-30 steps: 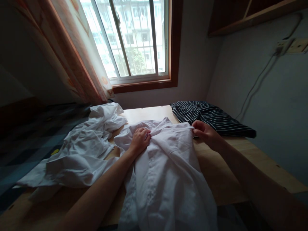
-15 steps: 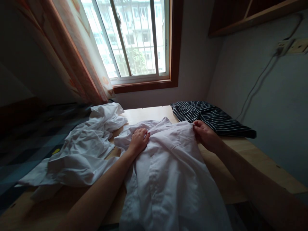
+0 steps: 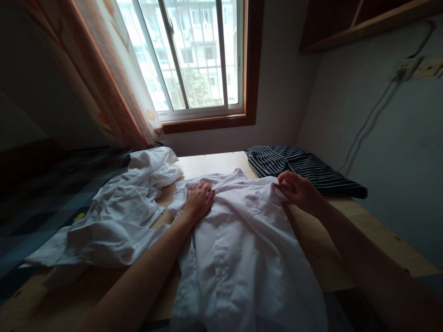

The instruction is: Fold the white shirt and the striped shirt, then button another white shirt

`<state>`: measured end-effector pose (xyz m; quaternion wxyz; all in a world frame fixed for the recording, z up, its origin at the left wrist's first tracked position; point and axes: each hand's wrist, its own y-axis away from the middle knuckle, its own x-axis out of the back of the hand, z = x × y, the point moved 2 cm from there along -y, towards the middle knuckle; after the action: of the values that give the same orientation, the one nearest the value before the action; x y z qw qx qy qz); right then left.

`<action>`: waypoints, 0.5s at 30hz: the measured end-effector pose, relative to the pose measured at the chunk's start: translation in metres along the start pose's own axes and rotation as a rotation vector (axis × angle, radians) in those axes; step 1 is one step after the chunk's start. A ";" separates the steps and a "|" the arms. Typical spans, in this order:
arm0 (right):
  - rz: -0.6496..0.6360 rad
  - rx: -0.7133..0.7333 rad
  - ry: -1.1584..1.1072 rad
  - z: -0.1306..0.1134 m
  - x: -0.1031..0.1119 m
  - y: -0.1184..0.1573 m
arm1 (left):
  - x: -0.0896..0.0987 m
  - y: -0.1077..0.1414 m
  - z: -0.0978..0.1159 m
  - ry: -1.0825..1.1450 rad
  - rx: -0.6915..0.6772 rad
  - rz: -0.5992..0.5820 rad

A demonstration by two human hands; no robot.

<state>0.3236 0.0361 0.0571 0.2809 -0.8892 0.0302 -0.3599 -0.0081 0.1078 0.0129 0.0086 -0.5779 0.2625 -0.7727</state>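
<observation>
A white button-up shirt (image 3: 235,249) lies spread over the wooden table in front of me, its placket running toward me and its lower end reaching the near edge. My left hand (image 3: 199,200) rests palm down on the upper left part of the shirt, fingers laid over the cloth. At the shirt's upper right corner, my right hand (image 3: 299,191) pinches the fabric between thumb and fingers. Creases run across the chest between both hands. The cloth beneath my left palm is hidden.
Crumpled white cloth (image 3: 121,216) lies to the left, partly over a dark checked cloth (image 3: 20,226). A black-and-white striped garment (image 3: 304,168) sits at the table's (image 3: 360,230) back right. Behind stand a window (image 3: 197,60) and a curtain (image 3: 93,69); a cord (image 3: 367,124) hangs on the right wall.
My right hand has shifted slightly and turned, drawing the shirt's upper right corner with it. The shirt's right side has moved a little inward. My left hand has hardly moved.
</observation>
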 end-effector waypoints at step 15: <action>0.253 -0.157 0.481 0.008 0.015 0.001 | 0.014 0.001 0.001 -0.081 -0.006 0.004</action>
<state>0.3401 0.0352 0.0610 0.2384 -0.7864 0.2345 -0.5193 -0.0119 0.1023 0.0252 0.0190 -0.6083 0.2654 -0.7478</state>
